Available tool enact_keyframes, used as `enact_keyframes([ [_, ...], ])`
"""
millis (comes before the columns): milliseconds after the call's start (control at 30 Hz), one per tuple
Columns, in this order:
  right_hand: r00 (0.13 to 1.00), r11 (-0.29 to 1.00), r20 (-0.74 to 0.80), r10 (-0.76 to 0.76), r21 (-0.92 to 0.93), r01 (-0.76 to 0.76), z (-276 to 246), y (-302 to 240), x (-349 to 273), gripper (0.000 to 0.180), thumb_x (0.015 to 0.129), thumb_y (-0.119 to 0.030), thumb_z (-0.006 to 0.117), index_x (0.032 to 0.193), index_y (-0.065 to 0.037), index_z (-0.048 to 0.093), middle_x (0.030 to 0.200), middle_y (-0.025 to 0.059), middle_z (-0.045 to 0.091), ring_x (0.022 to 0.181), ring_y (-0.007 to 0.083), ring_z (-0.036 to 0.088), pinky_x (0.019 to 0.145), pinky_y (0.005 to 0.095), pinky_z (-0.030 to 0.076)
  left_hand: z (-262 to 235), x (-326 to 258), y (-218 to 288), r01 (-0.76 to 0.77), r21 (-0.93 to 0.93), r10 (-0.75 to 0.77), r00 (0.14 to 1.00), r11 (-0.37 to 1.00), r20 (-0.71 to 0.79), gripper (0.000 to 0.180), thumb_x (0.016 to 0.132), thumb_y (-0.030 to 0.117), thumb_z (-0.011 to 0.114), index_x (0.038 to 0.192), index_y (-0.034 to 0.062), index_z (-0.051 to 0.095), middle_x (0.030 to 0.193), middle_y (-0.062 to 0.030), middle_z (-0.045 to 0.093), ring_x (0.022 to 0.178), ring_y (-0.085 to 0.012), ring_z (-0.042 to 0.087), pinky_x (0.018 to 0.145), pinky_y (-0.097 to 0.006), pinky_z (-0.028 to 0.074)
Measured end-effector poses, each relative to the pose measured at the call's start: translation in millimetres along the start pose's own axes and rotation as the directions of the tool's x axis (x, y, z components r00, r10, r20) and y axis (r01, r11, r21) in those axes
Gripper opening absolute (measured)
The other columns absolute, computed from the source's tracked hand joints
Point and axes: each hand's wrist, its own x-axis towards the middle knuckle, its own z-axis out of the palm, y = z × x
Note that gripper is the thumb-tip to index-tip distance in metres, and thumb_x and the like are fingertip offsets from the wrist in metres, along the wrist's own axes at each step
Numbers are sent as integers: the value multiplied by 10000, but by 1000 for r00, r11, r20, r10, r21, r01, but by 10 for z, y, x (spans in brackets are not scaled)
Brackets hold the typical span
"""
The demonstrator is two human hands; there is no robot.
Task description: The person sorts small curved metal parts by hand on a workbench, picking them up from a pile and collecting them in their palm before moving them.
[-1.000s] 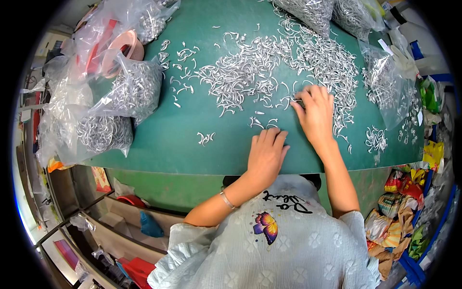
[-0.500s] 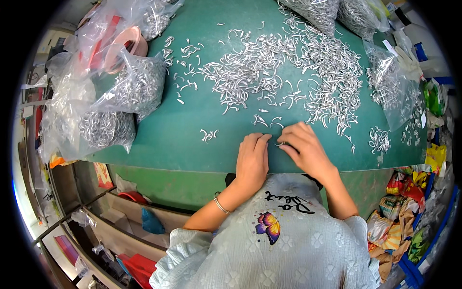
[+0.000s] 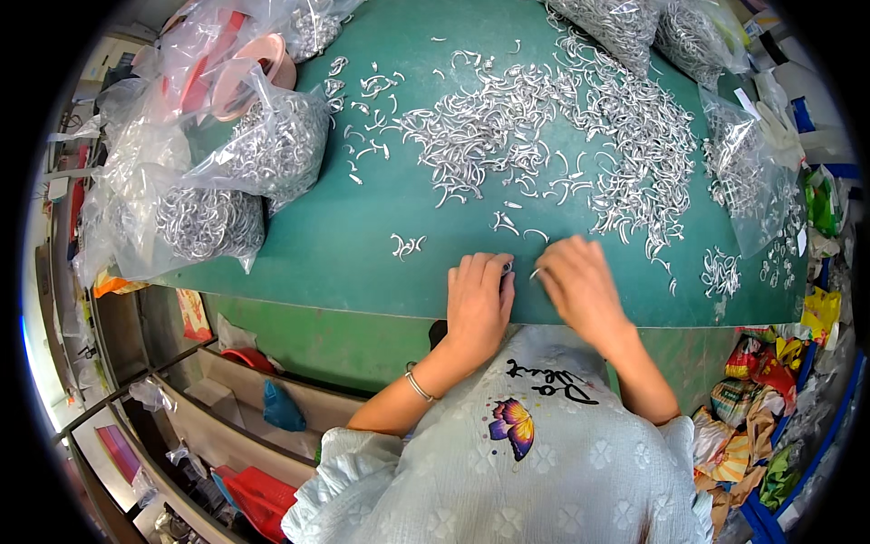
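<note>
My left hand [image 3: 478,295] rests near the table's front edge with its fingers curled. A small silver metal piece [image 3: 507,268] shows at its fingertips. Close by on the right, my right hand [image 3: 580,283] is slightly blurred and pinches a curved silver metal piece [image 3: 535,274]. Just beyond the hands lie a loose curved piece [image 3: 536,234] and a few others. A large pile of the same silver curved pieces [image 3: 485,118] spreads over the green table [image 3: 335,263], with a second pile [image 3: 648,154] to its right.
Clear plastic bags full of silver pieces [image 3: 208,222] stand at the left, by a pink bowl [image 3: 276,62]. More bags [image 3: 612,32] sit at the back right. A small cluster [image 3: 720,272] lies near the right front. Drawers [image 3: 245,422] stand below left, and packages [image 3: 729,444] below right.
My right hand has turned and shifted slightly right, a little apart from the left, with the curved piece at its fingertips. The left hand stays nearly in place. The whole view has shifted slightly.
</note>
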Motion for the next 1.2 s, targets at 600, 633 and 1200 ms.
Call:
enact_keyframes([
  [600, 982, 991, -163, -92, -110, 75, 223, -18, 558, 145, 771, -77, 698, 899, -55, 633, 939, 68, 558, 918, 259, 512, 776, 380, 380, -103, -49, -178, 36, 31, -32, 993, 999, -111, 238, 834, 64, 670, 1062, 57, 601, 969, -83, 589, 912, -267, 535, 778, -378, 356],
  [633, 985, 991, -152, -78, -115, 61, 249, 0, 569, 144, 773, -75, 697, 901, -57, 633, 945, 70, 561, 922, 258, 512, 777, 379, 379, -108, -36, -175, 32, 33, -28, 992, 999, -122, 241, 822, 57, 684, 1051, 63, 606, 957, -75, 590, 903, -259, 537, 777, -374, 354],
  [1200, 971, 997, -233, -59, 34, 69, 279, -116, 583, 144, 785, -85, 686, 910, -34, 636, 927, 68, 564, 902, 265, 517, 756, 381, 393, -111, -12, -61, 65, 19, -61, 985, 998, -162, 249, 842, 102, 682, 1075, 57, 608, 1030, -92, 556, 920, -276, 525, 780, -394, 368],
])
